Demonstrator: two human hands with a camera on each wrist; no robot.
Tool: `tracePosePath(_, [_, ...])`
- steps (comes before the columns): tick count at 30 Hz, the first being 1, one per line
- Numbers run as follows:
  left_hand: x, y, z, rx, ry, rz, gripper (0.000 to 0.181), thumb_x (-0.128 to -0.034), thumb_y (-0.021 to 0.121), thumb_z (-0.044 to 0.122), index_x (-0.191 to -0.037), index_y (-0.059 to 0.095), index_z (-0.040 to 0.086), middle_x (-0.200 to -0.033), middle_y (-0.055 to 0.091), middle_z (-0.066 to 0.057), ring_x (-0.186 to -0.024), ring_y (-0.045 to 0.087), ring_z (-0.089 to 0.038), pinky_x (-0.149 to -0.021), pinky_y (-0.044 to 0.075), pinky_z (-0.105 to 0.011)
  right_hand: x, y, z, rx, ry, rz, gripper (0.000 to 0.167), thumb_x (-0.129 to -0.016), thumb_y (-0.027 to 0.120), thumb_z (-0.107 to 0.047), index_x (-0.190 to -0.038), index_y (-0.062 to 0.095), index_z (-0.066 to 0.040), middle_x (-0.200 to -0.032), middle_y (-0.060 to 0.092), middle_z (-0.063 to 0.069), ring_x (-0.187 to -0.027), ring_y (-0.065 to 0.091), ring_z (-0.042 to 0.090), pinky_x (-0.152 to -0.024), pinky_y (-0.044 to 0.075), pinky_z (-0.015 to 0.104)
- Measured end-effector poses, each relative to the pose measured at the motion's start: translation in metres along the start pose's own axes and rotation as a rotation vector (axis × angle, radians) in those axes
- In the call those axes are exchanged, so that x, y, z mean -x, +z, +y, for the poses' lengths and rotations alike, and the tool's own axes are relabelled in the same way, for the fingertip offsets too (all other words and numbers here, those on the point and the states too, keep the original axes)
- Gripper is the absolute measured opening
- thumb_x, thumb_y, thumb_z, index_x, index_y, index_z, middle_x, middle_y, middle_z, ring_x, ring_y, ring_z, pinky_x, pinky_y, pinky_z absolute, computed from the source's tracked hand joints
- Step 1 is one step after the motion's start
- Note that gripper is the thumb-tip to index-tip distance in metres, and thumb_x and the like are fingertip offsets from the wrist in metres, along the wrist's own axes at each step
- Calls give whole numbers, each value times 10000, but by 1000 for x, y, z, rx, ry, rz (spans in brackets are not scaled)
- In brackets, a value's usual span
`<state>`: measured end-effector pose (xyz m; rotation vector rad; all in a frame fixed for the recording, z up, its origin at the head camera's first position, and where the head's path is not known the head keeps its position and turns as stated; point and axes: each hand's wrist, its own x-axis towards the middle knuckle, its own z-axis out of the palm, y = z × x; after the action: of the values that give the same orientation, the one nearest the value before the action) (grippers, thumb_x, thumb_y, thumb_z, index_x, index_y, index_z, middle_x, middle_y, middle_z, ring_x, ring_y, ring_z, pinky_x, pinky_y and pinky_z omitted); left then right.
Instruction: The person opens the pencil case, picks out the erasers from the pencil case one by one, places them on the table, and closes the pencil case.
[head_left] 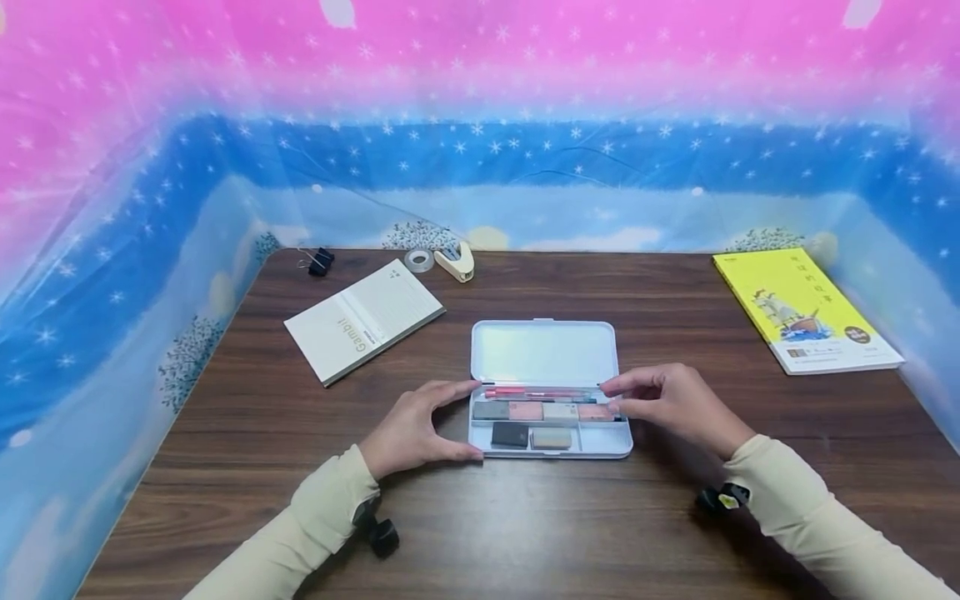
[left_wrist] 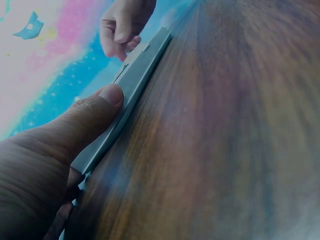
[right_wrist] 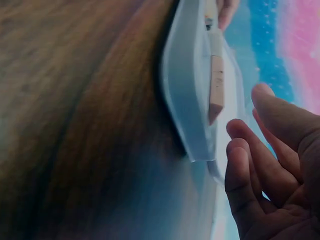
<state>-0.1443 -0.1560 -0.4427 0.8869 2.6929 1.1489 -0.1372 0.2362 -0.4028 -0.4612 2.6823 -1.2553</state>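
A white pencil case (head_left: 600, 442) lies on the table with its lid (head_left: 543, 352) raised. Inside it are pens (head_left: 536, 392), a row of grey, pink and white erasers (head_left: 525, 411), and below them a black block (head_left: 510, 434) and a beige block (head_left: 551, 438). My left hand (head_left: 420, 429) grips the case's left end, thumb on the front wall (left_wrist: 112, 107) and index finger near the hinge. At the right end hovers my right hand (head_left: 678, 408), its fingers bent loosely near a pink eraser (right_wrist: 216, 82). The right wrist view shows nothing between those fingers.
A Gambit notebook (head_left: 363, 321) lies at left on the brown table (head_left: 525, 525). Behind it are a black binder clip (head_left: 321, 262), a tape roll (head_left: 418, 261) and a cream stapler (head_left: 455, 262). A yellow book (head_left: 806, 308) lies at the far right. A patterned cloth surrounds the table.
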Motion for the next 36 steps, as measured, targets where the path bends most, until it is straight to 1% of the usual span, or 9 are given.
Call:
tracePosePath(2, [-2,-1,0,-3,6,3,910,-718,990,423,-1504,607,171,-1431,653,-74,-1326,590,-287,-1106,484,-502,1,0,2,32,-2,-22,222,-902,865,-179,-1117,836,-131,-869,745,-31,-706,608,152,-613,537,266])
tracePosePath(5, [-4,-2,0,-5,14,13,915,-708,996,418,-1502,611,174,-1420,658,-75,-1314,597,-290,-1100,488,-503,-1,-1,4,54,-2,-49,234,-900,868,-191,-1128,837,-148,-866,740,-33,-663,578,158,-583,513,265])
tracePosePath(12, [-6,-3,1,-4,7,8,916,-719,983,457,-1508,605,184,-1432,653,-67,-1326,592,-292,-1103,484,-521,-6,-1,8,91,-12,-62,223,-909,856,-153,-1130,840,-174,-1101,780,-1,-757,573,163,-622,506,248])
tracePosePath(18, [-5,-2,1,-1,-12,-8,911,-735,968,482,-1517,596,199,-1446,643,-63,-1341,581,-296,-1108,477,-540,-7,-9,7,85,-32,-46,180,-907,859,-157,-1067,850,-240,-1053,785,-54,-774,616,166,-648,538,265])
tracePosePath(21, [-5,-2,1,2,-10,-9,915,-735,965,491,-1519,593,202,-1448,641,-64,-1339,581,-299,-1105,478,-544,-9,-26,11,46,3,0,144,-916,858,-232,-1056,845,-263,-1059,789,-76,-894,694,168,-733,581,276])
tracePosePath(25, [-5,-1,1,-2,4,2,920,-731,966,495,-1518,594,198,-1435,648,-67,-1324,591,-298,-1097,484,-542,-20,-56,30,41,66,103,190,-939,833,-321,-1111,831,-239,-1115,787,-32,-1022,710,196,-797,587,276])
tracePosePath(28, [-5,-1,1,-4,-2,2,928,-725,968,498,-1520,592,200,-1436,647,-67,-1327,590,-297,-1102,480,-540,-35,-72,51,108,103,156,235,-962,810,-318,-1161,822,-194,-1149,783,39,-1024,678,223,-814,555,296])
tracePosePath(32, [-4,0,1,-5,-19,-8,937,-723,966,506,-1525,588,203,-1449,639,-72,-1341,580,-308,-1113,470,-548,-56,-82,76,210,112,138,229,-982,790,-273,-1174,823,-153,-1192,772,100,-1056,656,252,-867,513,389])
tracePosePath(36, [-4,1,1,-1,-21,-7,936,-723,966,508,-1524,590,202,-1441,640,-74,-1339,580,-307,-1111,471,-549,-69,-81,88,282,99,121,191,-976,793,-194,-1150,830,-125,-1182,771,127,-1053,680,270,-902,534,472])
